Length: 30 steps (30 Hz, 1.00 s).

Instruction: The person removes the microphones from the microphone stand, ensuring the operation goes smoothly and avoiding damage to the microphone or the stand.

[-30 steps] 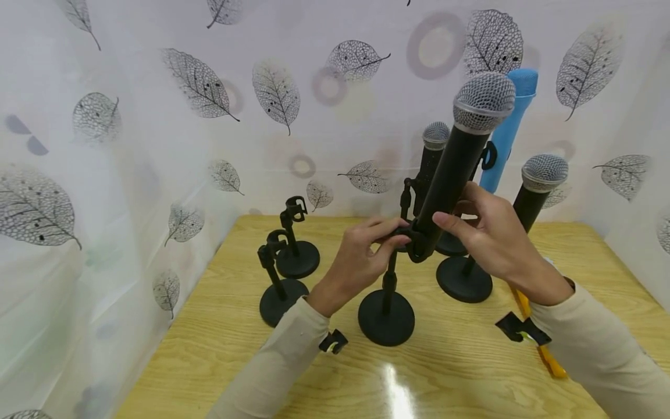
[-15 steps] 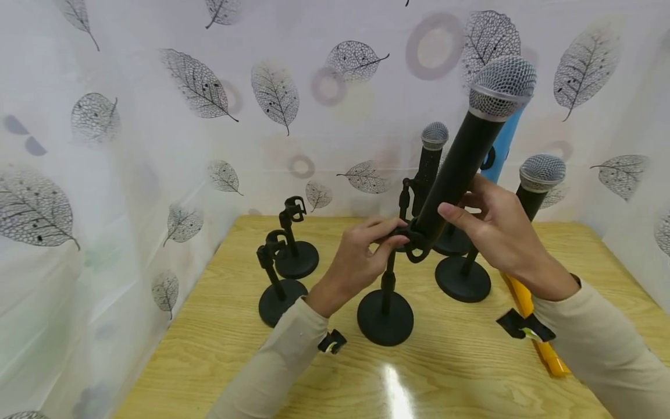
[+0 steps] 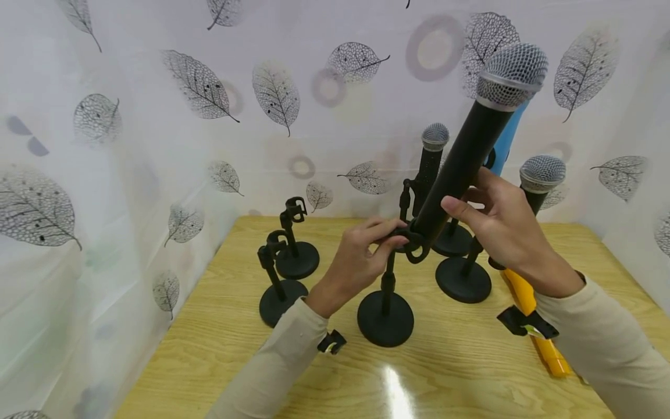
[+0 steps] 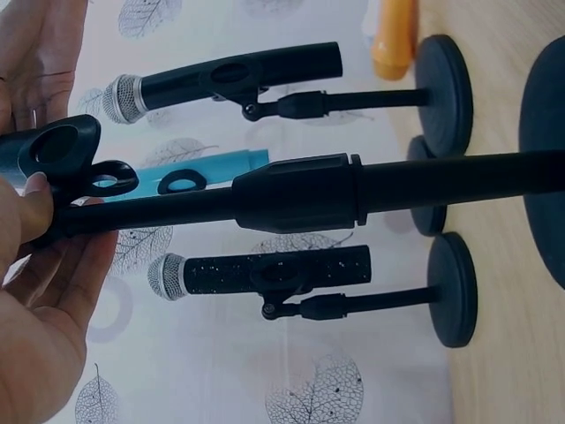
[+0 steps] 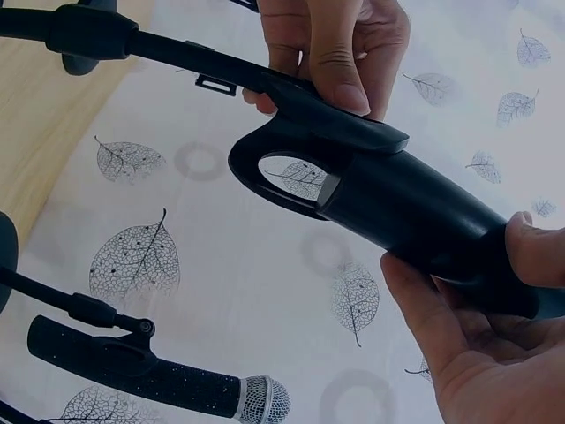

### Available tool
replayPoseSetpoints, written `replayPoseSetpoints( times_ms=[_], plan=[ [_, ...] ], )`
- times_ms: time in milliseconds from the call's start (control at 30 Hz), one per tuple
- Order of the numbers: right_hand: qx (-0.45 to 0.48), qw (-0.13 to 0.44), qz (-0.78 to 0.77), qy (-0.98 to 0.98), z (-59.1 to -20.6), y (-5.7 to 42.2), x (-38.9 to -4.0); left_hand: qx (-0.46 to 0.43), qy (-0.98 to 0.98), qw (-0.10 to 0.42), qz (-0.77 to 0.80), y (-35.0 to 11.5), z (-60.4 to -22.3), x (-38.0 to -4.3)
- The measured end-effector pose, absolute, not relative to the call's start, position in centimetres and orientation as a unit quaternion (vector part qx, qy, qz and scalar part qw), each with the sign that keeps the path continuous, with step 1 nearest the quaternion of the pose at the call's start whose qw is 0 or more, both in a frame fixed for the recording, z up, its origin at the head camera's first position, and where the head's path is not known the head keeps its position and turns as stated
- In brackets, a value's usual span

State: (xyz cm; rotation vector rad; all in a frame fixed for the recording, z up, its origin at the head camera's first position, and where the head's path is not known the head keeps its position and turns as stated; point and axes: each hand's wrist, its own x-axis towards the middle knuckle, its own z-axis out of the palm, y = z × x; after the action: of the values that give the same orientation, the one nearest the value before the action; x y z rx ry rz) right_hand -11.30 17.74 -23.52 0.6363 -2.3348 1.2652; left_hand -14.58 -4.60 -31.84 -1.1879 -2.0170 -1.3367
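My right hand (image 3: 502, 227) holds a black microphone (image 3: 463, 151) with a silver mesh head, thumb on the near side of its barrel and fingers behind. The microphone leans up to the right. Its bottom end sits in the clip (image 5: 296, 146) of a black desk stand, and the clip's ring shows partly unfilled in the right wrist view. My left hand (image 3: 358, 253) pinches the stand at that clip, between thumb and fingers. The stand's round base (image 3: 385, 319) rests on the wooden table. In the left wrist view, the stand's pole (image 4: 296, 190) runs across the middle.
Two black stands with bare clips, one far (image 3: 296, 259) and one nearer (image 3: 282, 299), stand at left. Behind are a speckled microphone (image 3: 429, 166) on a stand and a blue microphone (image 3: 506, 142). Another silver-headed microphone (image 3: 542, 174) stands right; an orange tube-like object (image 3: 552, 355) lies by the right sleeve.
The right hand has drawn the microphone up and to the right, so its bottom end has slid back through the clip. The left hand and stand have stayed almost still.
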Motion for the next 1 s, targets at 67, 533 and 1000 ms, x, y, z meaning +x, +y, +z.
replayPoseSetpoints(
  times_ms=[67, 533, 1000],
  plan=[
    [0.229, 0.207, 0.454, -0.836, -23.4, 17.7, -11.3, -0.43, -0.73, 0.219, -0.485, -4.6, -31.8, -14.6],
    [0.232, 0.213, 0.473, -0.823, -23.0, 17.8, -11.4, -0.427, -0.733, 0.219, -0.483, -4.8, -31.7, -14.5],
    [0.227, 0.218, 0.561, -0.766, -21.9, 18.7, -11.4, -0.421, -0.737, 0.218, -0.481, -5.1, -31.8, -14.6]
  ],
)
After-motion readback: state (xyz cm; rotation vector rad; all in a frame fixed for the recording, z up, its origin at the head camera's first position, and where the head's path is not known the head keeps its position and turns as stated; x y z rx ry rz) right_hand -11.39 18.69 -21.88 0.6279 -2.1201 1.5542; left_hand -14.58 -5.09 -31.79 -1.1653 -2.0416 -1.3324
